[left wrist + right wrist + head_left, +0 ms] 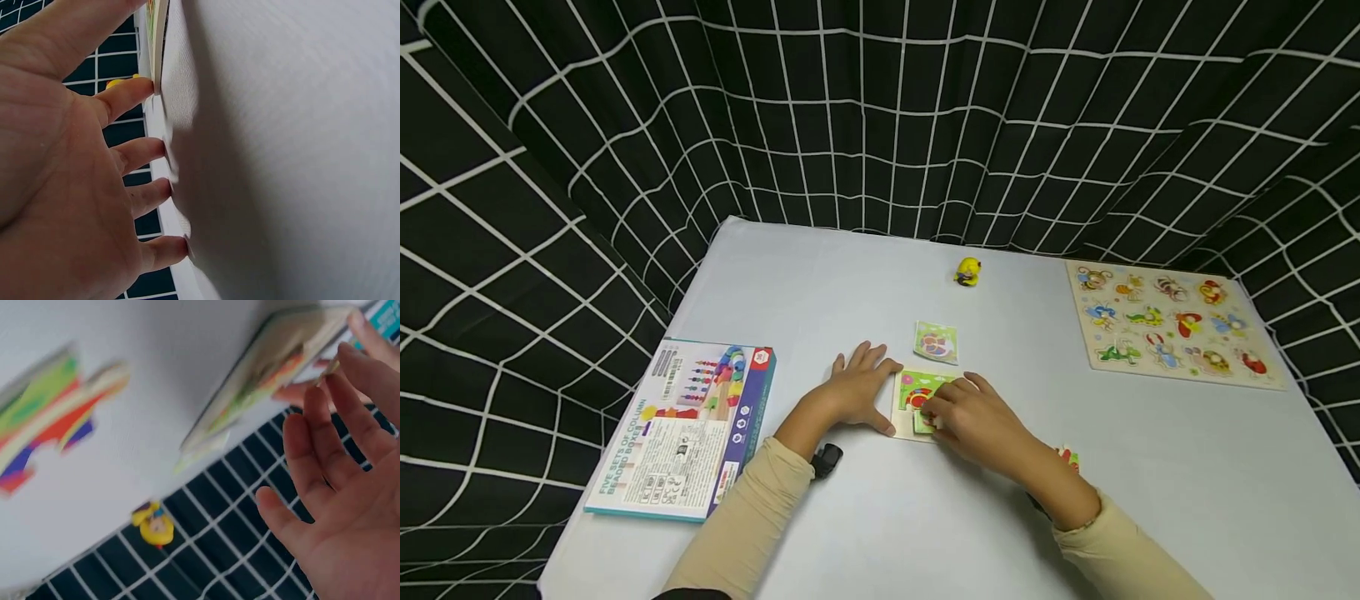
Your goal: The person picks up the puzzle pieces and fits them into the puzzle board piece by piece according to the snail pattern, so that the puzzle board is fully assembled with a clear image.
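Note:
A small wooden puzzle board [904, 432] with a green and red picture lies on the white table. My left hand [856, 393] rests at its left side, fingers spread, with thumb and index fingertip at the board's edge. Over the board's lower part, my right hand [981, 421] pinches a small green puzzle piece [922, 423] between thumb and fingers; part of the piece is hidden by the hand. Loose, brightly coloured puzzle pieces [47, 425] lie near my right wrist, blurred in the right wrist view.
Beyond the board lies a square picture card [936, 342], with a yellow toy figure [967, 272] farther back. An insect puzzle board [1172, 321] lies at the back right. On the left is a beaded-toy box [681, 433]. Black grid-patterned curtains [880, 117] border the table.

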`<state>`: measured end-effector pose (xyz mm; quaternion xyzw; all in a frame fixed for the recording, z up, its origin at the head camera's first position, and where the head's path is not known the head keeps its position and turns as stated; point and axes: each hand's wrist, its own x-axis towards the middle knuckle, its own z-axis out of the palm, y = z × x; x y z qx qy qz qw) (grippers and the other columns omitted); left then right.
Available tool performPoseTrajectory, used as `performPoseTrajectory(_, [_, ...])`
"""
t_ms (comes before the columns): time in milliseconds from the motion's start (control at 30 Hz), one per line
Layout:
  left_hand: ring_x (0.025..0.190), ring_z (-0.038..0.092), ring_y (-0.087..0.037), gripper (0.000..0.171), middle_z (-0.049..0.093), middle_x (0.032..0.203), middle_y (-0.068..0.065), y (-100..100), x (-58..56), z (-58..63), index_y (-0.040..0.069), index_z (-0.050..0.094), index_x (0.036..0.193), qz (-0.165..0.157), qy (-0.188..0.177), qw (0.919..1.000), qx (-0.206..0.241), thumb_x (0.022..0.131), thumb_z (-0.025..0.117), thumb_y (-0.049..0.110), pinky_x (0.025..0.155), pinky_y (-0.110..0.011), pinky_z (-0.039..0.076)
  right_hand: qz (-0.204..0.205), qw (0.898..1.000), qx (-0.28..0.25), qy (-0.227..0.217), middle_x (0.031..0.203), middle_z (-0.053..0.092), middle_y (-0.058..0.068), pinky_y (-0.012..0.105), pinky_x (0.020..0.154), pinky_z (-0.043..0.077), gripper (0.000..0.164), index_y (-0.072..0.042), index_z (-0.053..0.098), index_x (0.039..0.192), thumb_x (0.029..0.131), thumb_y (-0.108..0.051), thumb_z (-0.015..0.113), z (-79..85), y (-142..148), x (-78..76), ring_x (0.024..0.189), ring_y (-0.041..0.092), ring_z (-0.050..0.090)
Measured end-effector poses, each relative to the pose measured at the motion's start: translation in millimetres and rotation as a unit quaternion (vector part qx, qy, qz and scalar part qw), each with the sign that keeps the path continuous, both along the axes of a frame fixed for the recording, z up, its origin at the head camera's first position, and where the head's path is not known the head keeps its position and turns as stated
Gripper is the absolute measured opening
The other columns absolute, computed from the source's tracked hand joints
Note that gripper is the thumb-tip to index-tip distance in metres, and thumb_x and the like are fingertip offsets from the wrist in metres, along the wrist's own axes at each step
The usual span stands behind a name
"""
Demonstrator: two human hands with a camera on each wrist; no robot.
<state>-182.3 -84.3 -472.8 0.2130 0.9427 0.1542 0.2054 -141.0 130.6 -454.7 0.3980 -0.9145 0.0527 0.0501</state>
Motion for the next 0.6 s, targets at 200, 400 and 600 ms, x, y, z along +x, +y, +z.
performPoseTrajectory(200, [0.138, 0.0, -0.031, 0.094, 0.011, 0.151, -0.009, 1.1, -1.1, 1.1, 0.024, 0.033, 0.137, -0.002, 0.001, 1.0, -0.003, 0.058, 0.077, 0.053, 0.103, -0.061, 0.009, 0.016, 1.0, -0.007, 0.013, 0.092, 0.062, -0.006, 0.048, 0.096, 0.033, 0.019, -0.019, 0.067, 0.092, 0.075, -0.024, 0.072, -12.5, -12.0, -1.0, 0.094, 0.018, 0.055])
performPoseTrajectory(400, [0.138, 0.0, -0.032, 0.095, 0.01, 0.151, -0.009, 0.9, -2.2, 2.3, 0.024, 0.033, 0.137, -0.001, 0.0, 1.0, -0.006, 0.058, 0.077, 0.053, 0.103, -0.061, 0.009, 0.005, 1.0, -0.004, 0.022, 0.092, 0.062, -0.005, 0.049, 0.096, 0.033, 0.018, -0.018, 0.068, 0.095, 0.079, -0.027, 0.069, -15.9, -17.0, -0.8, 0.094, 0.018, 0.055])
performPoseTrajectory(600, [0.138, -0.001, -0.032, 0.095, 0.01, 0.151, -0.009, 1.0, -2.2, 3.9, 0.025, 0.033, 0.137, -0.001, -0.009, 0.9999, -0.005, 0.058, 0.077, 0.053, 0.103, -0.061, 0.008, -0.003, 1.0, 0.007, 0.017, 0.092, 0.063, -0.004, 0.049, 0.098, 0.031, 0.017, -0.019, 0.069, 0.094, 0.08, -0.028, 0.068, -15.7, -19.3, -1.2, 0.095, 0.019, 0.055])
